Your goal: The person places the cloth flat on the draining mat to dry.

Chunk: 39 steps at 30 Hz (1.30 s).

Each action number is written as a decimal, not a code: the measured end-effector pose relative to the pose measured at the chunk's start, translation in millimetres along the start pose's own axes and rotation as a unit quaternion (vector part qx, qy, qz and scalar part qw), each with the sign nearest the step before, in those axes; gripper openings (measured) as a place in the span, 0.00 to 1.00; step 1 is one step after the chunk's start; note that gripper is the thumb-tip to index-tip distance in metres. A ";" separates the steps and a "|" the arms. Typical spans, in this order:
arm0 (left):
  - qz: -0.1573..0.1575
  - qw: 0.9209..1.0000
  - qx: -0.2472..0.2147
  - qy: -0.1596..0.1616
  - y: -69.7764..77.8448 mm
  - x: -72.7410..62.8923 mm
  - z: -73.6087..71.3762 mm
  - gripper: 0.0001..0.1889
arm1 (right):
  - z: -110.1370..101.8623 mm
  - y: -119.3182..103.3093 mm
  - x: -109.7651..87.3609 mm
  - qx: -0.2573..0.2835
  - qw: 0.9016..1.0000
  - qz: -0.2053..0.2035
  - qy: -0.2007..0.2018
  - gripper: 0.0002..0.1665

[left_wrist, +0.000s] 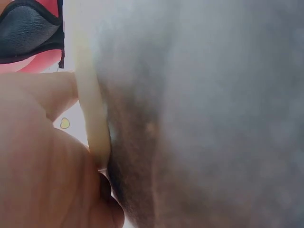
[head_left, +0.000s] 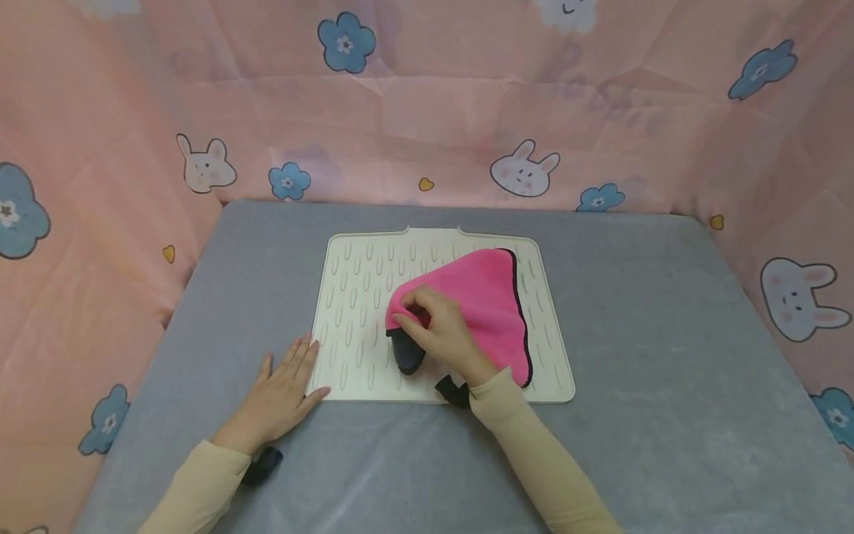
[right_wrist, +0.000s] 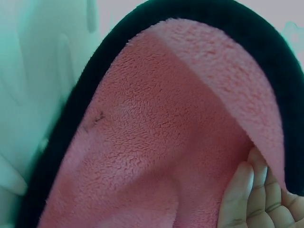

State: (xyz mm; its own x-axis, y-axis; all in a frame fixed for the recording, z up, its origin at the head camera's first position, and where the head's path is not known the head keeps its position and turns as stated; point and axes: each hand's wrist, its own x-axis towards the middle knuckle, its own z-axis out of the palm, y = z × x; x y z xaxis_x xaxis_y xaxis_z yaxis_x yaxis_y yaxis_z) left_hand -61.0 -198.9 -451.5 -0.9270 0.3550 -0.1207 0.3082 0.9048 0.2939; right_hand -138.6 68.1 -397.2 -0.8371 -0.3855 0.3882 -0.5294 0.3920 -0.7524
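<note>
A pink fleece cloth (head_left: 480,297) with black edging lies on a white mat (head_left: 347,289) with raised oval ribs. My right hand (head_left: 445,334) pinches the cloth at its left end, thumb and fingers curled on it. Below that grip shows a dark grey flap (head_left: 407,352), edged in black in the left wrist view. In the right wrist view, my fingers (right_wrist: 236,194) sit beside a fold of the pink pile. My left hand (head_left: 276,397) rests flat at the mat's left edge, fingers straight, fingertips on the rim.
A grey cloth-covered table (head_left: 640,334) lies under the mat. Pink curtain (head_left: 414,111) with rabbits and blue flowers surrounds its back and sides. Small black devices sit at both wrists, one by the left wrist (head_left: 263,466).
</note>
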 end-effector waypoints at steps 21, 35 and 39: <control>0.007 1.000 -0.007 0.011 1.7 -1.4 -2.2 0.37 | -3.9 9.1 -16.5 0.069 0.996 0.057 -0.019 0.08; 0.010 1.000 -0.007 0.020 1.8 -0.4 -3.7 0.37 | -52.5 32.8 -52.2 0.017 0.994 0.107 0.019 0.05; 0.008 1.000 -0.006 0.018 1.6 -0.1 -4.2 0.37 | -68.0 41.9 -69.2 -0.021 0.994 0.102 0.041 0.03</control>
State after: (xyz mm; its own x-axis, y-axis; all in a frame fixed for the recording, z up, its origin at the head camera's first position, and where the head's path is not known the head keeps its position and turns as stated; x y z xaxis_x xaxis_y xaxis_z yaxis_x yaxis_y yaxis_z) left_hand -61.4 -198.5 -447.0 -0.9289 0.3611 -0.0824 0.3211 0.8960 0.3069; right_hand -112.2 168.0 -419.4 -0.9350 -0.2251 0.2739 -0.3516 0.4903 -0.7975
